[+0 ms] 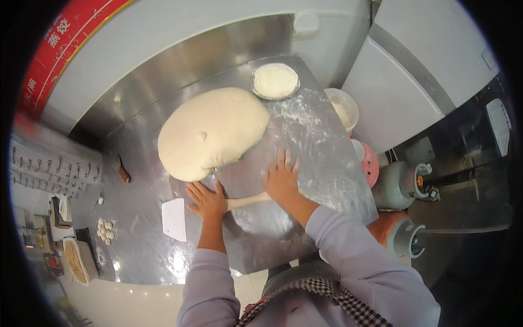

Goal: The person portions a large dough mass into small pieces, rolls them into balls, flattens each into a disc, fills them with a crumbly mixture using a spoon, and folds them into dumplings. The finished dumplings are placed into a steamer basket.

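Checked apron (pixel 299 286) and pale lilac sleeves (pixel 359 250) nearest camera. Grip: left hand (pixel 208 203) and right hand (pixel 282 177) both palm down, fingers spread, clamped on nothing; palms seem to rest over the ends of a dough rope (pixel 248 201). Dough rope lies on the desk (pixel 143 196), on the person's side of the dough mound (pixel 215 131). Key relation: dough rope directly between the hands, long axis left to right, tilting slightly away from the person at its right end. Neither hand clearly nearer; one at each end, both tips hidden. Left fingertips close to the dough mound's near edge, contact unclear; right hand off its near right side.

Dough rope: pale cream, smooth, slim, fairly even where visible. Dough mound: same colour, big, rounded, small bump on top.

Outward, all from the dough mound: white scraper (pixel 174 219) toward the person; brown-handled tool (pixel 124 173) left; cluster of small dough pieces (pixel 105 231) farther left and nearer the person; metal bowl (pixel 254 90) of flour (pixel 276 80) just beside its far right; grey gas cylinder (pixel 393 185) well right, beyond the desk.
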`<state>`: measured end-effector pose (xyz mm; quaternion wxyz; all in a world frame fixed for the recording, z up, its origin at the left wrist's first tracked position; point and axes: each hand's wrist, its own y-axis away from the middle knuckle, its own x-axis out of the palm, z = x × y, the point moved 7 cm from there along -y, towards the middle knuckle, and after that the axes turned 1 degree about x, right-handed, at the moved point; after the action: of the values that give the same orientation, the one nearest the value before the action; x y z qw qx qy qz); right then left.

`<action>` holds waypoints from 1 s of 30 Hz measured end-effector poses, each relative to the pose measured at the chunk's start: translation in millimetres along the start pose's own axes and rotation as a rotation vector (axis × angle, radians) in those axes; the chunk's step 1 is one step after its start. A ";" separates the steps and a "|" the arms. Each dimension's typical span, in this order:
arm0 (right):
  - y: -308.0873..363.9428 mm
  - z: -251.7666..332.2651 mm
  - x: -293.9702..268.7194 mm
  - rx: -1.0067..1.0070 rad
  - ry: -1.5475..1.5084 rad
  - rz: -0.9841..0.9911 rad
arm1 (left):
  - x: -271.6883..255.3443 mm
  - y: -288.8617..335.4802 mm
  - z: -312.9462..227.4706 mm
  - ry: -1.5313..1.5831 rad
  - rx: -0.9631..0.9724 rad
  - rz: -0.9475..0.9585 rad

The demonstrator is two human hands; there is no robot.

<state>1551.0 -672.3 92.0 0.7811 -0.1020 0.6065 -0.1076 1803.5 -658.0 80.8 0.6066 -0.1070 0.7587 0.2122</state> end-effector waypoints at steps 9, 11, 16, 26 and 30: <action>162.1 -15.0 -59.7 -0.159 -0.144 0.497 | 12.1 164.6 60.9 -0.055 0.151 0.231; 145.0 -18.3 -52.2 -0.087 -0.112 0.477 | 1.9 139.3 52.6 0.019 0.172 0.023; 26.1 -38.4 -3.9 0.058 -0.059 0.183 | -6.8 7.4 48.4 0.004 -0.080 -0.045; 151.7 -36.1 -54.7 -0.271 -0.199 0.468 | 4.3 115.9 75.3 0.023 0.415 0.018; 140.0 -108.5 -76.8 0.046 -0.056 0.362 | -22.9 156.1 113.6 0.366 0.242 0.064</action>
<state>1433.5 -519.2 96.1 0.8064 0.0238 0.5904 0.0238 1842.9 -470.3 113.1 0.4599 -0.0460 0.8792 0.1158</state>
